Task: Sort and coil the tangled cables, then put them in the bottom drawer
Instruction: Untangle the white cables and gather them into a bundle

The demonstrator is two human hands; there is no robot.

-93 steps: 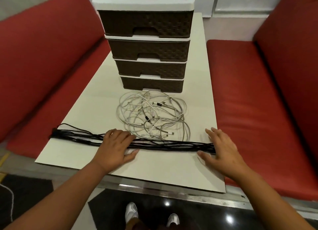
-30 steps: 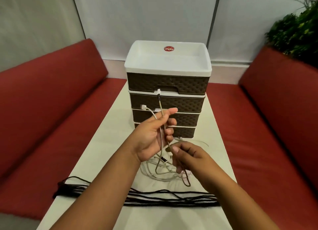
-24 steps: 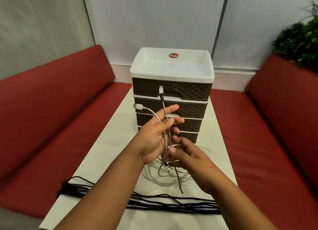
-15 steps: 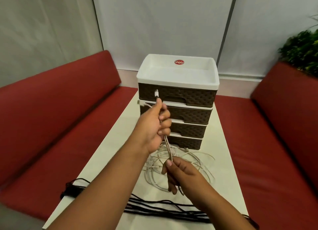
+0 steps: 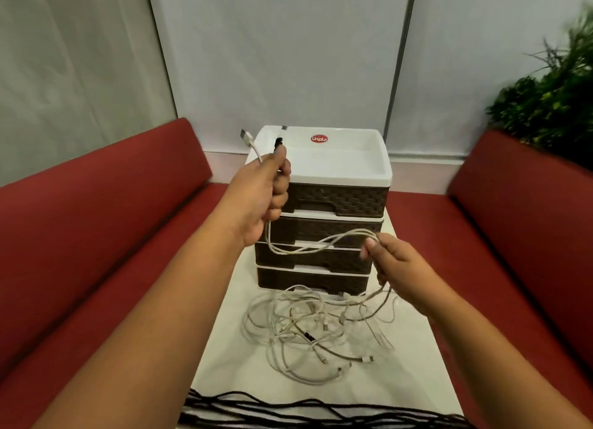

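Left hand [image 5: 261, 194] is up high in a fist, fingers curled tight round the ends of two white cables [image 5: 316, 244], and out of the top of that fist poke a white USB plug [image 5: 246, 136] at eleven o'clock and a dark-collared plug [image 5: 279, 142] at twelve. The left forearm runs up from the seven o'clock corner, wrist straight, knuckles turned toward the drawers. Out of the bottom of the fist the cables sag in a shallow loop and climb across to the right hand [image 5: 393, 261], which sits lower at four o'clock from the left, thumb and fingers pinching the strands as they bend over and drop down. The right forearm comes in from the five o'clock corner.

From that pinch the cables fall into the tangle of white cables [image 5: 308, 329] lying loose on the white table [image 5: 414, 374], just in front of the drawer unit [image 5: 324, 210]. That unit is four brown woven-look drawers under a white tray top with a red oval label, and the bottom drawer [image 5: 313, 279] is closed, directly at twelve o'clock from the tangle. Along the near table edge, at six o'clock, lies a straightened bundle of black cables [image 5: 314, 412], well apart from the white heap. Red bench seats [image 5: 96, 236] flank the table at nine and three o'clock, and a green plant [image 5: 552, 97] stands at two o'clock.
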